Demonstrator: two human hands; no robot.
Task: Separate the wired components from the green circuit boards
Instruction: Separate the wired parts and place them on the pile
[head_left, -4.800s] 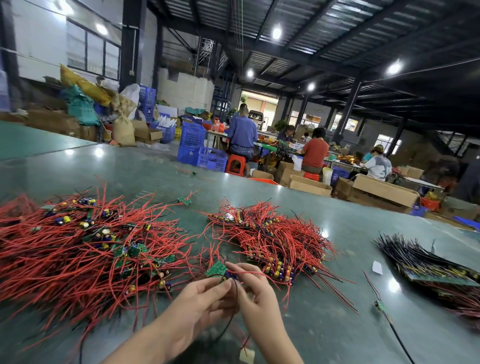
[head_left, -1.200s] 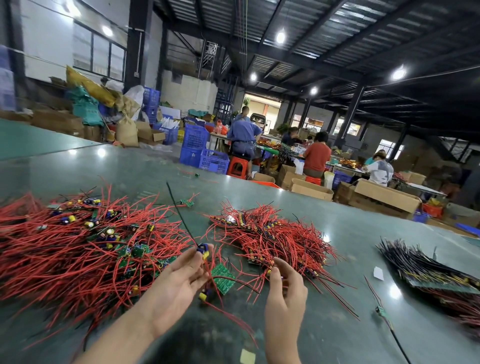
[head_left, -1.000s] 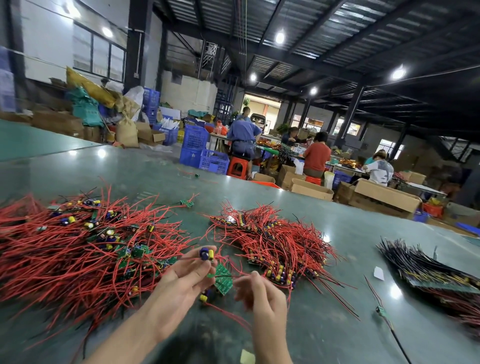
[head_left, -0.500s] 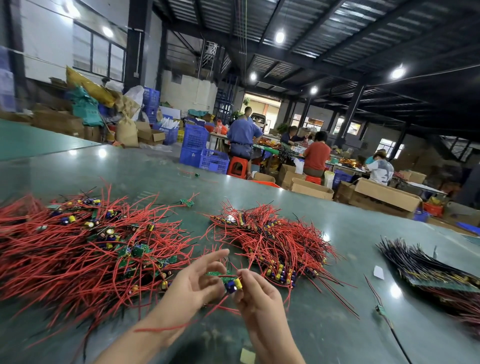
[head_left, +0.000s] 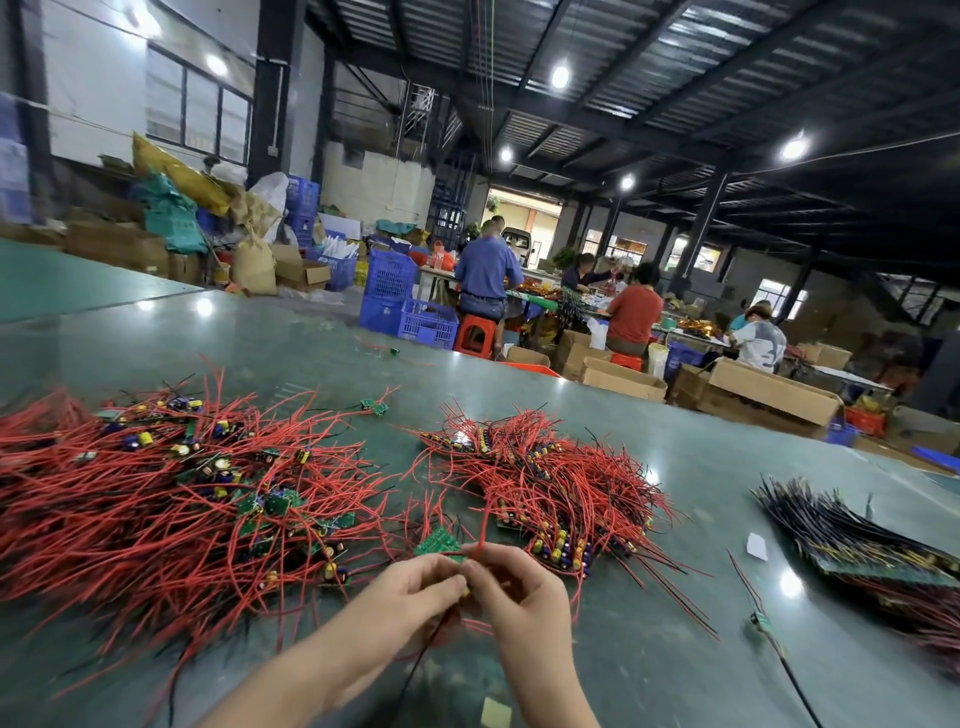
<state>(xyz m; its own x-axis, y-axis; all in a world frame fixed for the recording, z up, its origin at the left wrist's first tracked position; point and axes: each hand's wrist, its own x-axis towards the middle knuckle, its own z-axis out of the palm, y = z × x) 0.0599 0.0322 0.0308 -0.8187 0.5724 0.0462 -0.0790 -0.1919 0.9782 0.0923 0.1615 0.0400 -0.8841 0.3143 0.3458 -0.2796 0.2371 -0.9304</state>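
Fingertips of both hands meet over one small green circuit board (head_left: 439, 543), which pokes up just beyond them at the near middle of the table (head_left: 322, 358). The left hand (head_left: 410, 590) pinches the board's near edge, while the right hand (head_left: 511, 584) is curled tight on something pressed against the left fingertips, probably the wired component; it is hidden behind the fingers, so I cannot tell exactly what it grips. A red wire (head_left: 483, 525) rises from between the hands, and a black wire (head_left: 423, 657) hangs down below them toward the near edge.

To my eye the step is the pull-apart itself. It looks best done by gripping the board firmly by its edges, holding the component close to where it meets the board and not by the wire alone, and working it free with a short twist or rock. A long tug would likely just slip the insulation or snag neighbouring strands.

Just left of the hands lies the big tangle of red wires and boards (head_left: 182, 499), apparently unsorted. Just beyond on the right sits a second heap (head_left: 545, 488) of red-wired parts with no boards showing, probably where the freed piece belongs. Far right, well apart, lies a stack of dark-wired strips (head_left: 852, 540).
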